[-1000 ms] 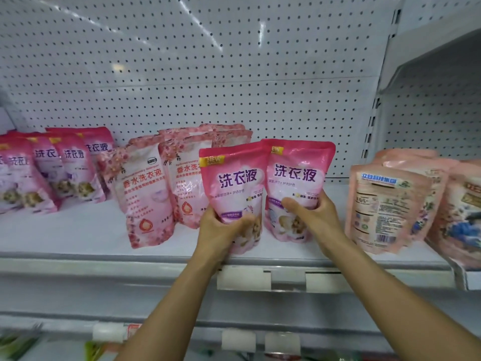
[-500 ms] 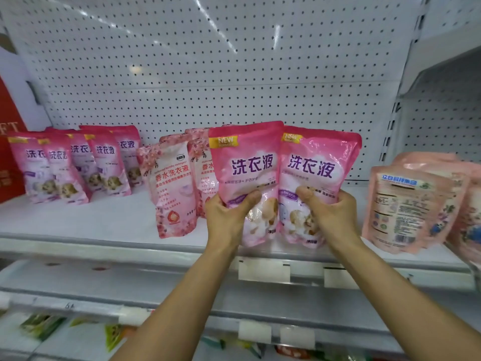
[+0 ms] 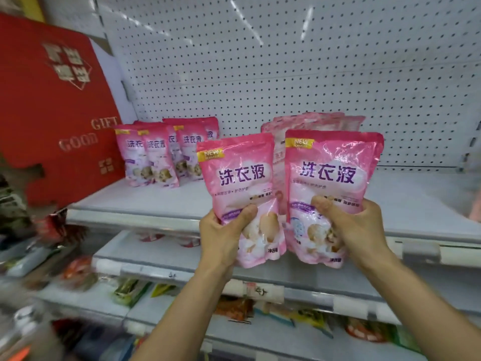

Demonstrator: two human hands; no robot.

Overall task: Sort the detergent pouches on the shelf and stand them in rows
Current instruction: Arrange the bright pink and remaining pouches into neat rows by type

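I hold two bright pink detergent pouches with purple lettering in the air in front of the white shelf [image 3: 161, 201]. My left hand [image 3: 223, 233] grips the left pouch [image 3: 239, 178] low down, thumb across its front. My right hand [image 3: 356, 227] grips the right pouch [image 3: 330, 175] the same way. Both pouches are upright and side by side, off the shelf. Several matching pink pouches [image 3: 158, 152] stand in a group at the shelf's left end. Pale floral pouches [image 3: 312, 123] stand behind the held ones, mostly hidden.
A large red gift box [image 3: 54, 113] leans at the shelf's left end, beside the standing group. White pegboard [image 3: 286, 61] backs the shelf. Lower shelves [image 3: 312, 280] hold assorted packets. Bare shelf surface lies between the left group and my hands, and to the right.
Both hands lifted their pouches off the shelf and carried them leftward. My view swung left, bringing the red box in and pushing the orange-pink pouches on the right out of sight.
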